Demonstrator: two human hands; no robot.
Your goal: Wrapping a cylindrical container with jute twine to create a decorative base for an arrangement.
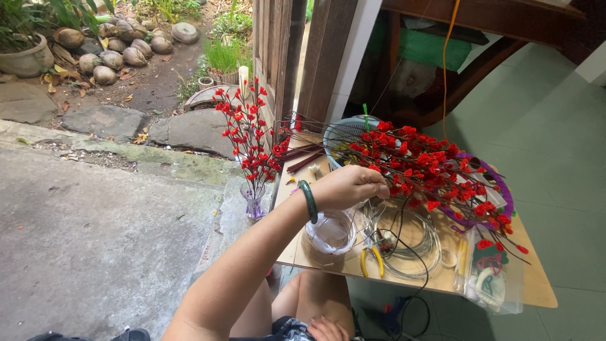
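The spray of red bead blossoms on thin dark wire stems (435, 170) lies across the small wooden table (543, 287), tips fanning right. The left hand (350, 186) is closed around the gathered stem ends, so the step in hand appears to be bunching or binding; the next move calls for a steady pinch. The right hand (328, 329) rests on the lap, grip unclear. Nearby: coiled silver wire (413, 243), yellow-handled pliers (372, 262), and a clear glass vase (254, 202) holding a finished branch.
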